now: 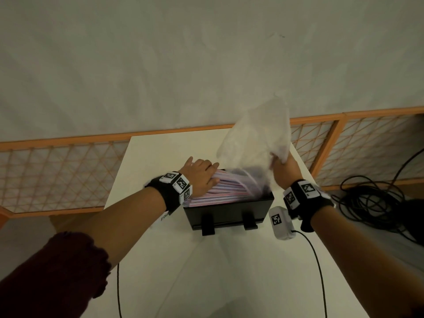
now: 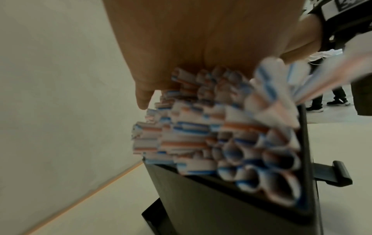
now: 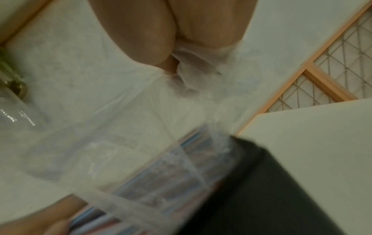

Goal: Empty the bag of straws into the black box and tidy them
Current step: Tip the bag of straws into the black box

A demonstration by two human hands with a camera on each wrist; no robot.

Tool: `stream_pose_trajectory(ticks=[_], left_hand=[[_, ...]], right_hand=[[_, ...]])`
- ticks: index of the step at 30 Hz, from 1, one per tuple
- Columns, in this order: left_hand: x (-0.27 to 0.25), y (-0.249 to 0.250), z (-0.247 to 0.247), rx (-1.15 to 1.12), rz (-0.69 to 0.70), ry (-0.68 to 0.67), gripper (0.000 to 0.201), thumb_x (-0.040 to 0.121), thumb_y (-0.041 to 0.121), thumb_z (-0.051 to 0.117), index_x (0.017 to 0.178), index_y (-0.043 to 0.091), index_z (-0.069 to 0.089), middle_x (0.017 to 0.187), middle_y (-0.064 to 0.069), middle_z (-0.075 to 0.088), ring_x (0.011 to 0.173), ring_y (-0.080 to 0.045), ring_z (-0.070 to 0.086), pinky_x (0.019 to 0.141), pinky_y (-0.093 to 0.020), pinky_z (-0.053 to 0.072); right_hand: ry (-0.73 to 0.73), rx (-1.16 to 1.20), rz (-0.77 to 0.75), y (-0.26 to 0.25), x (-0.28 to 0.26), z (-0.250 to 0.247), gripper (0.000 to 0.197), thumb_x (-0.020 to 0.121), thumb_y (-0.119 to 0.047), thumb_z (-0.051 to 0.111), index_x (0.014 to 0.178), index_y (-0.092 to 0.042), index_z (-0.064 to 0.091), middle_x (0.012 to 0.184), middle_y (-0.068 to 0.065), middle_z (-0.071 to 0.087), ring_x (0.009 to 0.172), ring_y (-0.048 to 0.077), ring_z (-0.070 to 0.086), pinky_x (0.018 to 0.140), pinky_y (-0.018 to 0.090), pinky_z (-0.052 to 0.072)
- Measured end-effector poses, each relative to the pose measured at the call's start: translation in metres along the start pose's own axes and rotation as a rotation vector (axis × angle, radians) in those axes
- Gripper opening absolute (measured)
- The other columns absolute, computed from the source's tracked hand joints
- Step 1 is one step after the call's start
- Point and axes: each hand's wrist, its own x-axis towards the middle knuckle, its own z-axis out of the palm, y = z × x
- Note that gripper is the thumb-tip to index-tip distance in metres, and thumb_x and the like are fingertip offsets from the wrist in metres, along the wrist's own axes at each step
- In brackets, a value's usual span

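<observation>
The bag [image 1: 252,138] is thin, translucent, crinkled plastic film above the black box [image 1: 229,210], whose walls look matt and smooth; the straws [image 2: 201,135] inside look like striped paper; the bench [image 1: 160,152] beneath is smooth matt white

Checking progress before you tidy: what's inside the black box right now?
The black box holds a heaped stack of striped straws, the left hand resting flat on them. The bag, gripped by the right hand, covers the right end.

You'll find no readable words or numbers here; the wrist bands [image 1: 177,184] and the small white module [image 1: 280,222] carry only black-and-white square marker patterns.
</observation>
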Motion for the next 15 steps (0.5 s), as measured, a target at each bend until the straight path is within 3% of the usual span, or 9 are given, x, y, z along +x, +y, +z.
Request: stream_pose_trajectory(ticks=[3, 6, 10, 13, 15], left_hand=[[0.002, -0.002, 0.002, -0.024, -0.006, -0.015, 0.053, 0.101, 0.042, 0.020, 0.148, 0.018, 0.019, 0.149, -0.006, 0.032, 0.136, -0.026, 0.032, 0.116, -0.050, 0.014], [0.002, -0.006, 0.002, -0.038, 0.002, 0.003, 0.051, 0.100, 0.041, 0.020, 0.147, 0.022, 0.022, 0.145, -0.005, 0.036, 0.133, -0.026, 0.037, 0.115, -0.051, 0.015], [0.001, -0.007, 0.002, -0.032, -0.013, -0.004, 0.049, 0.100, 0.039, 0.023, 0.148, 0.025, 0.022, 0.145, -0.005, 0.035, 0.133, -0.026, 0.035, 0.115, -0.053, 0.014], [0.000, -0.002, -0.003, -0.019, -0.036, -0.005, 0.048, 0.100, 0.036, 0.024, 0.146, 0.022, 0.025, 0.146, -0.006, 0.035, 0.133, -0.027, 0.034, 0.115, -0.054, 0.012], [-0.003, 0.002, -0.008, 0.061, -0.038, -0.050, 0.046, 0.100, 0.036, 0.025, 0.143, 0.019, 0.029, 0.145, -0.009, 0.037, 0.134, -0.027, 0.033, 0.116, -0.054, 0.010]], right_hand=[[-0.006, -0.028, -0.004, -0.003, 0.012, -0.013, 0.023, 0.094, -0.014, 0.037, 0.108, -0.005, 0.053, 0.098, 0.020, 0.057, 0.092, 0.029, 0.057, 0.075, 0.030, 0.039], [0.111, 0.095, -0.030, -0.009, 0.014, -0.026, 0.024, 0.083, -0.033, 0.038, 0.097, -0.014, 0.044, 0.095, 0.008, 0.051, 0.087, 0.019, 0.049, 0.076, 0.028, 0.037], [0.149, 0.113, -0.042, -0.012, 0.012, -0.033, 0.013, 0.096, -0.029, 0.041, 0.102, -0.019, 0.035, 0.103, 0.004, 0.046, 0.093, 0.015, 0.042, 0.080, 0.026, 0.032], [0.009, 0.045, -0.106, -0.010, 0.001, -0.023, 0.048, 0.082, -0.052, 0.038, 0.108, -0.015, 0.050, 0.099, 0.011, 0.055, 0.089, 0.022, 0.051, 0.076, 0.028, 0.036], [-0.124, 0.064, -0.119, -0.004, -0.015, -0.005, 0.051, 0.088, -0.047, 0.049, 0.127, -0.013, 0.049, 0.109, 0.001, 0.055, 0.099, 0.017, 0.052, 0.083, 0.026, 0.039]])
